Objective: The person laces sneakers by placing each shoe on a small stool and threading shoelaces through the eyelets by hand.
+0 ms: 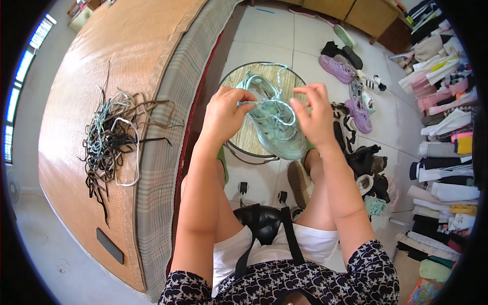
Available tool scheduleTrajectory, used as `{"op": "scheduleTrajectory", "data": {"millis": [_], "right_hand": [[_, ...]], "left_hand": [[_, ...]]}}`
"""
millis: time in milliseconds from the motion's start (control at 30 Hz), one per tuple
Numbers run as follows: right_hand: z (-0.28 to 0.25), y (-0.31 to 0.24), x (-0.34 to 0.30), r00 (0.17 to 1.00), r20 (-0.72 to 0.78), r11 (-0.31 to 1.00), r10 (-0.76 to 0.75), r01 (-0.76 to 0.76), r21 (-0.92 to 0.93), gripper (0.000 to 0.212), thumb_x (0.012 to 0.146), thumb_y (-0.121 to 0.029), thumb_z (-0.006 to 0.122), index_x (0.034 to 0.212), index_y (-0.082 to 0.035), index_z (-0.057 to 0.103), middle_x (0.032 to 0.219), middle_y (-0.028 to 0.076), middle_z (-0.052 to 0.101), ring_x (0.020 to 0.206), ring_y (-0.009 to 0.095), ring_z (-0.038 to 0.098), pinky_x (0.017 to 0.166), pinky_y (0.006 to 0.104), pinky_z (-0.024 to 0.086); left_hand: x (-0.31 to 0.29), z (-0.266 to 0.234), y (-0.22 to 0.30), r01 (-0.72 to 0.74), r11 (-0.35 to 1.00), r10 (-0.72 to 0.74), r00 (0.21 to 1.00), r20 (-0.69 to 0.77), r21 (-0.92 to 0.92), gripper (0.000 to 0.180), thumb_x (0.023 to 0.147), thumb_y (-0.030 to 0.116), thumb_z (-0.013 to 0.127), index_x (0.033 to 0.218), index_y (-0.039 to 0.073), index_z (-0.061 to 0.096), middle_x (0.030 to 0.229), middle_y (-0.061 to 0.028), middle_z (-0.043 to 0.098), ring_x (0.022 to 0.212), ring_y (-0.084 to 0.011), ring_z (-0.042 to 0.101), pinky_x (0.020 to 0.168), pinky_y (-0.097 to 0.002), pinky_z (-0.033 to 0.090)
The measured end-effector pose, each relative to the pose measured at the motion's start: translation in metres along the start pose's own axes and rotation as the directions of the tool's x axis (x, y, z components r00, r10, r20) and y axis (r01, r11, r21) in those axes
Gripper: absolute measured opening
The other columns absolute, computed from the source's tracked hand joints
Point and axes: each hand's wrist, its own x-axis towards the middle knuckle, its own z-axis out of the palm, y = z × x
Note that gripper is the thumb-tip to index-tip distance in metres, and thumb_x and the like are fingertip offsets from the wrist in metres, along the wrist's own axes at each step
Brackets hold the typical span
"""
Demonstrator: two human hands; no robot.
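A mint-green sneaker (pixel 277 133) rests on a round stool with a wood-grain top (pixel 235 133), its toe toward me. My left hand (pixel 227 113) is closed at the sneaker's left side, pinching a light blue shoelace (pixel 264 101) between thumb and forefinger. The lace loops loosely across the sneaker's tongue, and one length trails past the collar onto the stool top. On the sneaker's right, my right hand (pixel 316 114) hovers with thumb and forefinger apart beside the lace loop. No lace shows between those fingers.
Tangled shoelaces (pixel 109 140) and a dark flat phone-like object (pixel 110 245) lie on the matted bed (pixel 66 127) at left. Several shoes, including a purple sneaker (pixel 336 68), line the floor at right. Beyond them are piles of folded clothes (pixel 447 150).
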Motion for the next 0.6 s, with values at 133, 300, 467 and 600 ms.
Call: {"op": "scheduleTrajectory", "data": {"millis": [133, 300, 467, 600], "right_hand": [[0.029, -0.034, -0.006, 0.978, 0.026, 0.979, -0.205, 0.205, 0.006, 0.024, 0.077, -0.016, 0.077, 0.097, -0.007, 0.067, 0.101, 0.008, 0.055, 0.086, 0.025, 0.060, 0.071, 0.0358, 0.052], [0.042, -0.027, -0.006, 0.944, 0.000, 0.940, -0.329, 0.328, -0.099, 0.017, 0.068, -0.004, 0.076, 0.075, -0.003, 0.060, 0.090, 0.006, 0.055, 0.085, 0.026, 0.059, 0.064, 0.0380, 0.050], [0.020, -0.023, 0.001, 0.928, 0.092, 0.933, -0.360, 0.358, 0.038, 0.014, 0.069, -0.002, 0.074, 0.076, -0.002, 0.061, 0.090, 0.007, 0.054, 0.083, 0.025, 0.058, 0.067, 0.0365, 0.049], [-0.005, -0.015, 0.006, 0.988, 0.141, 0.869, -0.066, -0.012, 0.495, 0.010, 0.081, -0.004, 0.071, 0.076, -0.003, 0.063, 0.090, 0.003, 0.051, 0.079, 0.015, 0.054, 0.070, 0.0291, 0.045]], "left_hand": [[-0.003, 0.001, -0.001, -0.176, 0.977, 0.175, 0.984, -0.013, -0.123, 0.019, 0.078, 0.007, 0.076, 0.095, 0.006, 0.069, 0.091, -0.0086, 0.065, 0.091, -0.0273, 0.060, 0.077, -0.0375, 0.049], [0.000, 0.004, 0.006, -0.232, 0.962, 0.233, 0.972, -0.008, -0.142, 0.020, 0.074, 0.006, 0.078, 0.091, 0.004, 0.067, 0.087, -0.0083, 0.065, 0.093, -0.0273, 0.059, 0.078, -0.0373, 0.049], [-0.001, -0.001, -0.003, -0.175, 0.972, 0.183, 0.982, 0.043, -0.154, 0.018, 0.075, 0.007, 0.078, 0.090, 0.004, 0.067, 0.089, -0.0080, 0.064, 0.092, -0.0269, 0.060, 0.080, -0.0365, 0.048], [0.007, -0.002, -0.009, -0.128, 0.976, 0.131, 0.991, 0.003, -0.178, 0.017, 0.077, 0.009, 0.077, 0.090, 0.004, 0.068, 0.091, -0.0082, 0.064, 0.094, -0.0260, 0.060, 0.080, -0.0363, 0.048]]}}
